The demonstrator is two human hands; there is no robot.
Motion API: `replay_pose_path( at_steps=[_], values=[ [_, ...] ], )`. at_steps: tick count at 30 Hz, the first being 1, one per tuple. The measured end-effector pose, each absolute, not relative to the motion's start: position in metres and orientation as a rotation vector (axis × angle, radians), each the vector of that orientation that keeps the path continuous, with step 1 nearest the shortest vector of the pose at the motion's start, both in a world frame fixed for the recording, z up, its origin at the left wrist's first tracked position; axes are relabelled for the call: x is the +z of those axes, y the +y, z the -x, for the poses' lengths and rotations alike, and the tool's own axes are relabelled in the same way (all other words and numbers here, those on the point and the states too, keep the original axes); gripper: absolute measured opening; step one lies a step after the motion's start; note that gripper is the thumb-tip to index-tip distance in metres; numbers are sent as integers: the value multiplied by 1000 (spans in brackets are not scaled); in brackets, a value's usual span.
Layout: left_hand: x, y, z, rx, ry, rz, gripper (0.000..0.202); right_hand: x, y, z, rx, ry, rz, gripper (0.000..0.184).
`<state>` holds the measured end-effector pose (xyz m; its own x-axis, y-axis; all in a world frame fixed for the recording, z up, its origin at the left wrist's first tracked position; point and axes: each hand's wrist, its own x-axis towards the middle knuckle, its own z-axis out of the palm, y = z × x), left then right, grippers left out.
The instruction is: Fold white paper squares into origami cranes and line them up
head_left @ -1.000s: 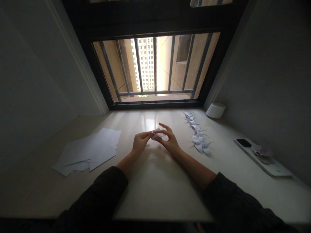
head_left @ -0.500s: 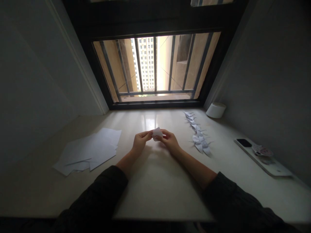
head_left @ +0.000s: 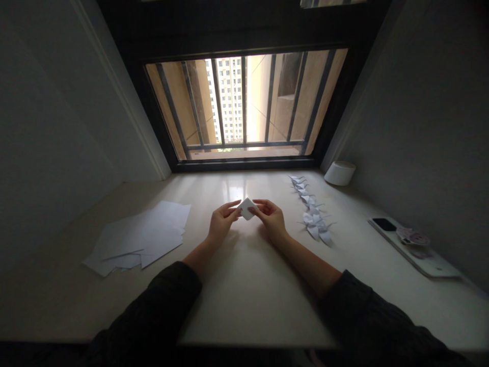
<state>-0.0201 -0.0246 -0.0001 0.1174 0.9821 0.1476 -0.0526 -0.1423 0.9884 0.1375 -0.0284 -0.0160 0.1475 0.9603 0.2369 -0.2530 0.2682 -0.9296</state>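
A small folded piece of white paper (head_left: 247, 209), diamond-shaped from my side, is held up over the middle of the white sill. My left hand (head_left: 222, 219) pinches its left corner between thumb and fingers. On the opposite corner, my right hand (head_left: 272, 218) grips it the same way, thumb on the near face. Several folded paper cranes (head_left: 314, 219) stand in a row to the right of my right hand. Loose sheets of white paper (head_left: 153, 232) lie overlapping to the left of my left hand.
A phone (head_left: 414, 250) with a round sticker-like grip lies at the right. Behind it, a white cylindrical object (head_left: 340, 174) stands by the wall. The dark-framed window (head_left: 244, 165) with bars closes off the far side. The sill's front edge runs close to me.
The folded paper has turned from a tilted, uneven shape to an even diamond facing me. My right hand has shifted slightly to the right, and its fingers have regripped the corner.
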Motion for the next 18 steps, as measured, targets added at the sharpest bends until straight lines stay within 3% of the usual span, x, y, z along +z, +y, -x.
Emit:
replay_pose_path(
  at_steps=[18],
  values=[
    [-1, -26, 18, 1373, 1088, -1394, 38, -19, -28, -136, 994, -1135, 913, 37]
  ],
)
